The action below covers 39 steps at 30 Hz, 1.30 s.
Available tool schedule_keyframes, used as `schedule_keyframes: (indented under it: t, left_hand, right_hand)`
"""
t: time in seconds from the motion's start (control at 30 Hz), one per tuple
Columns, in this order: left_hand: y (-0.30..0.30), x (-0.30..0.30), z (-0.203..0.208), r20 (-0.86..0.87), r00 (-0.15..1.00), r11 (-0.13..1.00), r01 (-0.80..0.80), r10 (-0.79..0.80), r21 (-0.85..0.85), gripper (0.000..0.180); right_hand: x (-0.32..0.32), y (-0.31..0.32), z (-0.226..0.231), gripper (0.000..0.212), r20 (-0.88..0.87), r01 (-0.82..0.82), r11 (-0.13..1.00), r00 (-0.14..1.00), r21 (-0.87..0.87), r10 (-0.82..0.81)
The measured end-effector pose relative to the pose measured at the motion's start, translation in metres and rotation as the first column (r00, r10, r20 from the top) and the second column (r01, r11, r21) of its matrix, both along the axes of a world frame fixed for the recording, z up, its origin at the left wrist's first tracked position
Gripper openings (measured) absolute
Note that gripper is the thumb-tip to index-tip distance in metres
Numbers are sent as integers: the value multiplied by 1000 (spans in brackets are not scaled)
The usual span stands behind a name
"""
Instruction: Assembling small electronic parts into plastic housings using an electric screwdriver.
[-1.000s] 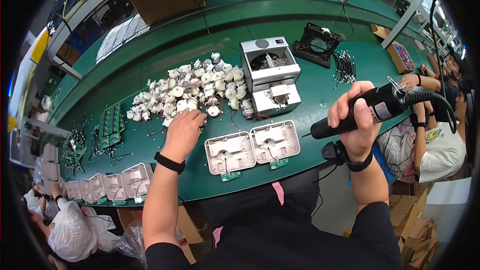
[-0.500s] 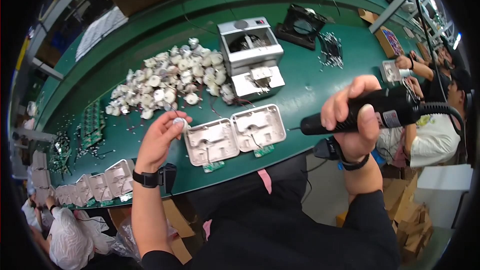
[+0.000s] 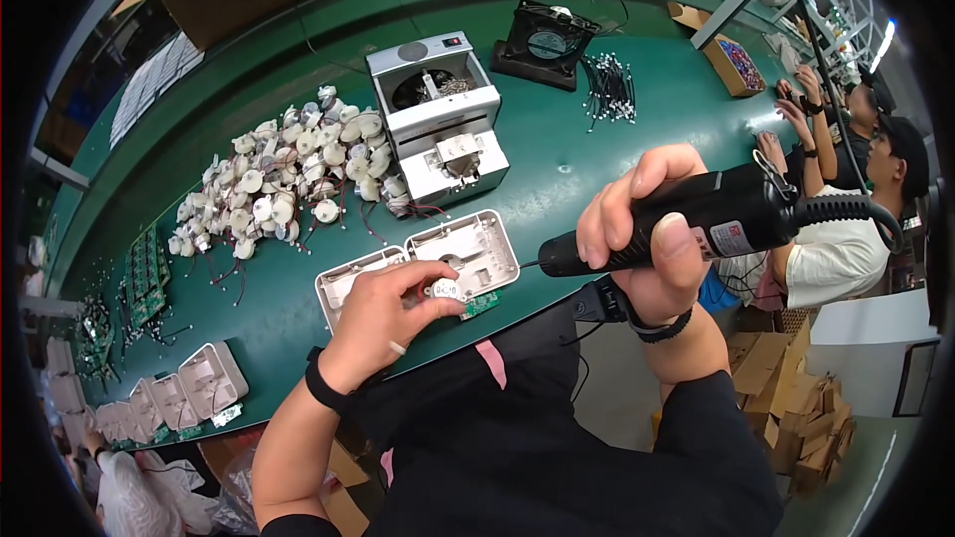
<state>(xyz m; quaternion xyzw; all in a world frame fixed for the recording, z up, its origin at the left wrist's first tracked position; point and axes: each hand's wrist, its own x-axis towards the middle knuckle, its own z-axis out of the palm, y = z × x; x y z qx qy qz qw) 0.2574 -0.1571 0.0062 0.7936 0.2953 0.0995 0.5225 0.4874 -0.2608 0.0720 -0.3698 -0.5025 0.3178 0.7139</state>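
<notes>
Here's the left hand [image 3: 383, 313], thumb and fingers pinching a small white round part [image 3: 445, 289], dark marking on its face, over the near edge of the right-hand casing [image 3: 492, 244]; contact with it can't be told. The right hand [image 3: 647, 239] wraps firmly round a black power screwdriver [image 3: 731, 201], pale label on its body, print too small to read, bit just beside that casing. The left hand hides much of the left-hand casing [image 3: 341, 283]. Farther out, a heap of pale wired parts [image 3: 274, 179]!
</notes>
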Motion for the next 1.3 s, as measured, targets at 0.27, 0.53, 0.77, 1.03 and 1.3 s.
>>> schedule_keyframes:
  t: [0.27, 0.53, 0.77, 1.03, 1.3]
  left_hand:
    - [0, 21, -46, 124, 992, 788, -70, -8, 612, 31]
    - [-2, 28, -45, 36, 996, 752, -83, 79, 654, 33]
    - [-4, 17, -43, -24, 995, 765, -60, 98, 641, 36]
    - [-8, -4, -39, -124, 992, 700, 86, 5, 709, 39]
    - [-4, -1, -48, -105, 994, 684, 63, 20, 726, 33]
  right_hand:
    - [-1, 2, -5, 41, -25, -27, 1000, 999, -6, 27]
    - [-13, 10, -20, 40, -51, -50, 998, 997, -25, 49]
    - [-26, 28, -49, 35, 75, -44, 994, 996, -96, 52]
    - [-43, 50, -65, 29, 87, -77, 995, 993, -71, 83]
    - [-46, 55, -71, 27, 125, -74, 994, 989, -81, 84]
